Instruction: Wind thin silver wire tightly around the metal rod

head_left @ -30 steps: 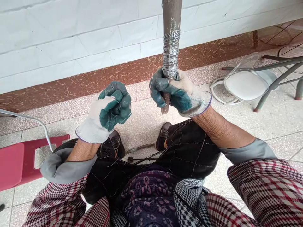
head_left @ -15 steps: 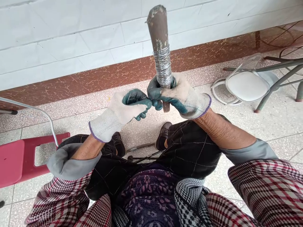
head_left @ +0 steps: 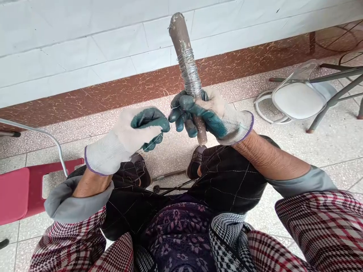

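Observation:
My right hand (head_left: 204, 109), in a white glove with a green coated palm, is closed round the lower part of a brown wooden stick (head_left: 180, 34). Silvery thin wire (head_left: 189, 71) is wound in many turns about the stick's middle, just above my fingers. The stick stands nearly upright, its top tilted left. My left hand (head_left: 136, 130), gloved alike, pinches a thin strand of the wire between thumb and forefinger, to the left of the stick. A loose bit of strand loops up near my right fingertips. The strand's exact course between the hands is hard to make out.
A red plastic stool (head_left: 17, 192) stands at the left, by a pale curved tube (head_left: 48, 130). At the right are a white-seated chair (head_left: 297, 100) and grey metal legs (head_left: 336, 96). Between my shoes a rod (head_left: 172, 174) lies on the floor. A tiled wall (head_left: 85, 49) rises ahead.
My left hand has moved left and slightly down, away from the right hand, with the strand. The stick has tilted left and dropped a little, and my right fingers have loosened somewhat.

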Demonstrator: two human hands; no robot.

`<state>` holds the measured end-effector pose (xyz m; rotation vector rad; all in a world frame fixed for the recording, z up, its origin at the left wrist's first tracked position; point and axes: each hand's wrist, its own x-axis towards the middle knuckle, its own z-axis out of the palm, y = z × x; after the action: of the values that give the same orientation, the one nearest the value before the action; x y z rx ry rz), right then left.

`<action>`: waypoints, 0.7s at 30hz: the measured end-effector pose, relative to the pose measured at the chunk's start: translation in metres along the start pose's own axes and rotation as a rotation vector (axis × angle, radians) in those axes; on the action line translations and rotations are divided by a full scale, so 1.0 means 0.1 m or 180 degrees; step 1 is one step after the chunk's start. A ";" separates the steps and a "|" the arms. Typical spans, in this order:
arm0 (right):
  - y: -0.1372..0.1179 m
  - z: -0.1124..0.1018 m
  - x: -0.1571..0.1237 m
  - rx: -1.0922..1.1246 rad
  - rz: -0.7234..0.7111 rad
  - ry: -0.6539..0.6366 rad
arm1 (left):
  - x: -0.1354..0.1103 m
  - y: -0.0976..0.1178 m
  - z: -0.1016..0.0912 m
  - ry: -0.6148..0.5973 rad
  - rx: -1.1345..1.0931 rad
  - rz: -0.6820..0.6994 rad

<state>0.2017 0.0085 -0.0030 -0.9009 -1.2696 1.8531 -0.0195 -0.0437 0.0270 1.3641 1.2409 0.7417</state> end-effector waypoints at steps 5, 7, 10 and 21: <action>0.06 -0.02 0.01 0.0026 -0.0117 0.0066 | 0.02 -0.01 0.04 0.0086 0.0010 0.0122; 0.06 0.00 0.02 0.0037 -0.0170 0.0101 | 0.05 -0.02 0.08 0.0070 0.0040 0.0084; 0.02 0.03 0.02 0.0076 -0.0277 0.0161 | 0.09 -0.04 0.14 0.0038 -0.0122 -0.0036; 0.00 -0.01 0.07 -0.0155 -0.0098 0.0003 | 0.10 -0.18 0.27 0.0576 -0.0325 0.0195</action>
<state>0.1990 0.0143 -0.0043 -0.9029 -1.3258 1.8046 0.0036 -0.0450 0.0023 1.2779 1.2877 0.9761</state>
